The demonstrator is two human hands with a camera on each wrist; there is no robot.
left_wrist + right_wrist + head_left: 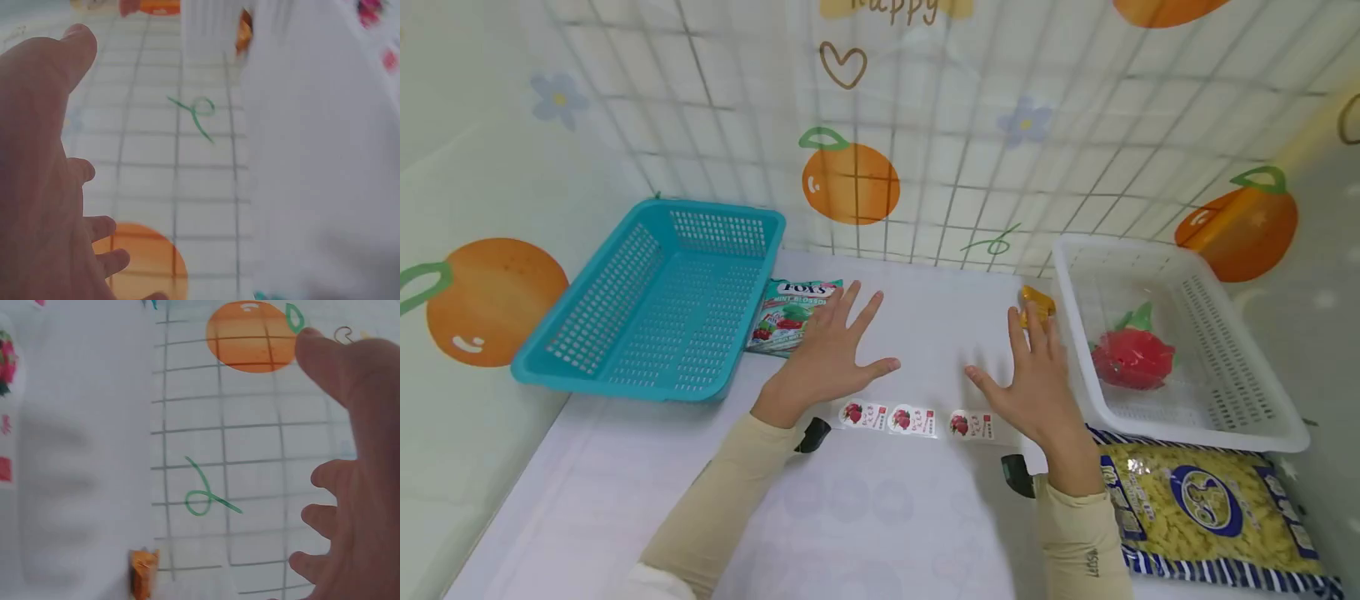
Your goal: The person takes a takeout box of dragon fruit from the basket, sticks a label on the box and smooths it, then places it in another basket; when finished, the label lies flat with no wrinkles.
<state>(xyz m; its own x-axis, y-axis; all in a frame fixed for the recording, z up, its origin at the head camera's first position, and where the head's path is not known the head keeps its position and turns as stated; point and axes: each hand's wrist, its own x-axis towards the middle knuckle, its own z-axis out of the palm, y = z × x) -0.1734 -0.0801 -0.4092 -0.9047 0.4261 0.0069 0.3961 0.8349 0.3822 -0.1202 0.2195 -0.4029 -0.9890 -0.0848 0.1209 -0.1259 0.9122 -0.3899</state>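
Observation:
Both hands are held out over the white table with fingers spread, and neither holds anything. My left hand (829,354) overlaps the right edge of a green FOX'S candy bag (782,321) in the head view. On the other side, my right hand (1033,379) is beside the white basket (1078,367), its fingertips overlapping a small orange-wrapped piece (1037,302). Between the wrists lies a clear strip with several strawberry-printed stickers (912,421). In the wrist views, the left palm (37,162) and right palm (381,469) show straight, separated fingers.
A teal basket (730,350) stands at the left. Inside the white basket lies a red packet with green ends (1133,354). A bag of yellow pasta (1210,500) lies at the front right. Behind the table rises a wire grid (925,200) under a printed sheet.

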